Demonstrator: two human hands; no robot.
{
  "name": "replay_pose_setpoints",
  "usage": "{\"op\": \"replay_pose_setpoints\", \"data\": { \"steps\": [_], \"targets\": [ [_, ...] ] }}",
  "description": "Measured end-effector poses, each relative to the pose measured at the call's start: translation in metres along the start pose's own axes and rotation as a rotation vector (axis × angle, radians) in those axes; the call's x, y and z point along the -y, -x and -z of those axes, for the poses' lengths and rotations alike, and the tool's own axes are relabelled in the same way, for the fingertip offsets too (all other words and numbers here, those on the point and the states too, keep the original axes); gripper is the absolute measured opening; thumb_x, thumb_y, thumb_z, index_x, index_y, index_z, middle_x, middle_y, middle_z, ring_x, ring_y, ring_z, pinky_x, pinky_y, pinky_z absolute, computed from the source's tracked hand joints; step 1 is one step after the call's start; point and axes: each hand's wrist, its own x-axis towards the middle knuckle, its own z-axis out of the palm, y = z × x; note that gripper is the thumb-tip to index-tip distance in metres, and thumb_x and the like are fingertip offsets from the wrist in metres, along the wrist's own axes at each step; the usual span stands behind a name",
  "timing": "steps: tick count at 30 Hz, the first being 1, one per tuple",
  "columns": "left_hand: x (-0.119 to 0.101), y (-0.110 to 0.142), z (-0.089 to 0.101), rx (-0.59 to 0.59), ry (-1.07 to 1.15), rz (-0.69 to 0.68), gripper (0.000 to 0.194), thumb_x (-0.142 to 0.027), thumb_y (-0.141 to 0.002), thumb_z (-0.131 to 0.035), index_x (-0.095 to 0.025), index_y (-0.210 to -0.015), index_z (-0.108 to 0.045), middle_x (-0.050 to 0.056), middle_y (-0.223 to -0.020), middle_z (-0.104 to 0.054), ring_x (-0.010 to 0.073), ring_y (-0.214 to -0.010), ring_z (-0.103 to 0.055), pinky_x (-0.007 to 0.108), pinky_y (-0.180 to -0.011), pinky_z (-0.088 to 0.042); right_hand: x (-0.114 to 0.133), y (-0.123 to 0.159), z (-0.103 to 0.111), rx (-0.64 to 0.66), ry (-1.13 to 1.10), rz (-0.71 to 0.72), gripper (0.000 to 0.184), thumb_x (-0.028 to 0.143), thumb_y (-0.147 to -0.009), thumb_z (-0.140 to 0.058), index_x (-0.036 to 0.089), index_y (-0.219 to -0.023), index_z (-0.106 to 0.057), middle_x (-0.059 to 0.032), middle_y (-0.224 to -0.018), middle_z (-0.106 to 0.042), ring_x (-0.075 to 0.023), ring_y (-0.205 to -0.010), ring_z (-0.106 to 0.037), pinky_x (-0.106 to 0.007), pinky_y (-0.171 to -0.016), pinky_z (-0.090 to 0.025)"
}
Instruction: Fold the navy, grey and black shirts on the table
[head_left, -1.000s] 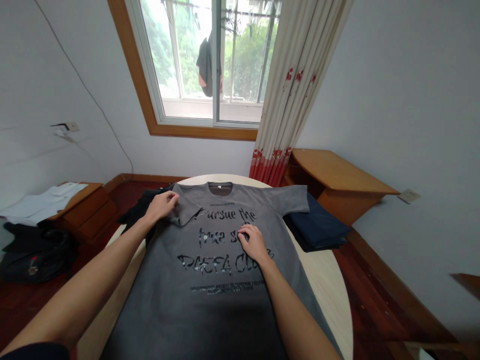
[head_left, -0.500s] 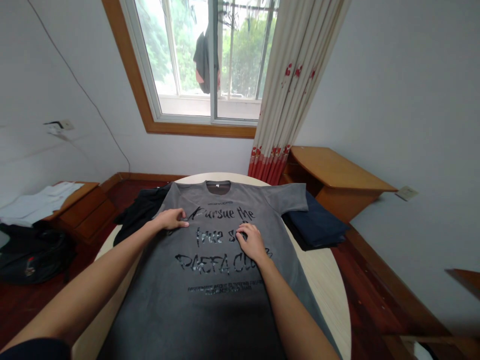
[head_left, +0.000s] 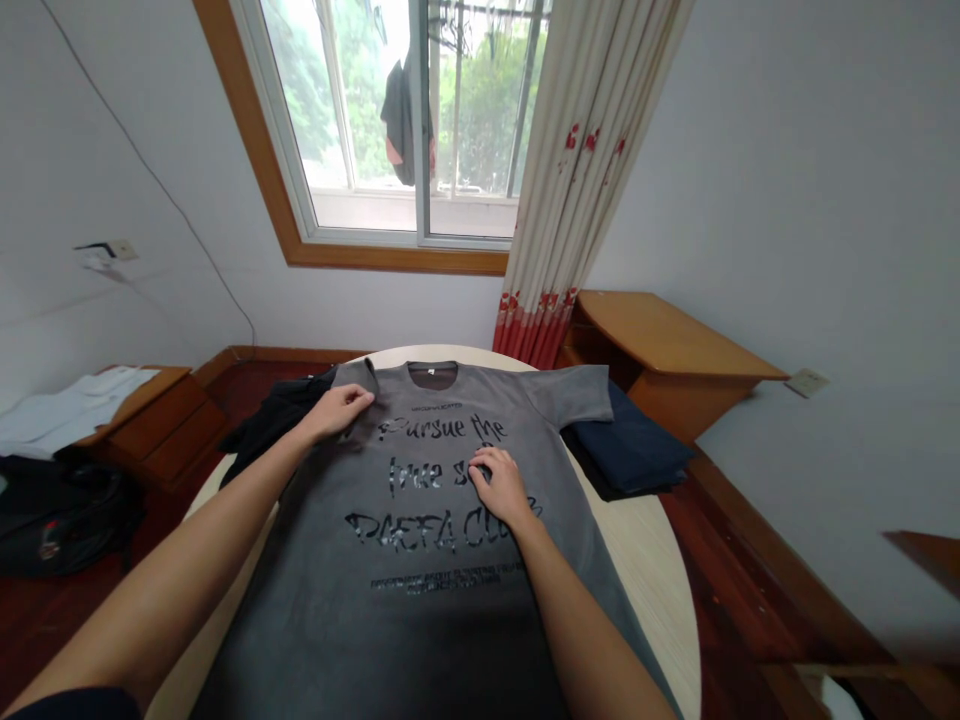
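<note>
Here the gray T-shirt [head_left: 439,505] lies under the right fingers [head_left: 495,459], parted, and left fingers [head_left: 354,395], grip unclear

Patterned curtain [head_left: 577,180]; wooden desk [head_left: 667,330]

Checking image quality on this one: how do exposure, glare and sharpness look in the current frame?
Head view: the window is bright, washed out to white in places; head view: the large black lettering on the gray T-shirt catches pale glints, and the shirt darkens toward the bottom edge; head view: the small print is too soft to read cleanly.
</note>
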Motion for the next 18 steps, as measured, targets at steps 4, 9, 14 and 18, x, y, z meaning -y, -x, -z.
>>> {"op": "replay_pose_setpoints", "data": {
  "steps": [4, 9, 14, 18],
  "targets": [
    [0.002, -0.009, -0.004, 0.022, -0.29, 0.017, 0.053, -0.059, -0.093, -0.04, -0.019, -0.104, -0.074, 0.011, -0.108, -0.074, 0.0305, -0.102, -0.066, 0.037, -0.084, -0.05, 0.0, 0.0, 0.0, -0.007, 0.0, 0.002, 0.015, 0.025, -0.09, -0.059, 0.024, -0.091, -0.074, -0.0075, -0.112, -0.071, -0.0243, -0.111, -0.06, -0.041, -0.1, -0.044],
    [0.04, -0.045, 0.001, 0.01, -0.543, -0.019, 0.046, -0.043, -0.096, -0.043, -0.023, -0.133, -0.063, 0.01, -0.151, -0.051, 0.0351, -0.137, -0.045, 0.05, -0.107, -0.04, 0.001, 0.0, 0.0, -0.016, -0.011, 0.005, 0.014, 0.024, -0.09, -0.059, 0.024, -0.091, -0.074, -0.0078, -0.111, -0.071, -0.0245, -0.11, -0.06, -0.041, -0.099, -0.044],
    [0.059, -0.081, -0.001, -0.037, -0.557, 0.112, 0.055, -0.043, -0.097, -0.047, -0.021, -0.146, -0.05, 0.017, -0.154, -0.046, 0.039, -0.136, -0.046, 0.057, -0.106, -0.041, 0.001, 0.0, 0.0, -0.025, -0.022, 0.003, 0.014, 0.023, -0.089, -0.06, 0.023, -0.091, -0.073, -0.0081, -0.11, -0.07, -0.0246, -0.109, -0.059, -0.041, -0.098, -0.044],
    [0.058, -0.105, -0.002, -0.101, -0.402, 0.279, 0.058, -0.041, -0.09, -0.061, -0.018, -0.143, -0.052, 0.02, -0.133, -0.064, 0.038, -0.121, -0.06, 0.047, -0.097, -0.049, 0.002, 0.001, -0.001, -0.023, -0.017, -0.003, 0.015, 0.022, -0.089, -0.059, 0.024, -0.091, -0.074, -0.0081, -0.11, -0.07, -0.0249, -0.109, -0.059, -0.041, -0.098, -0.044]
  ]
}}
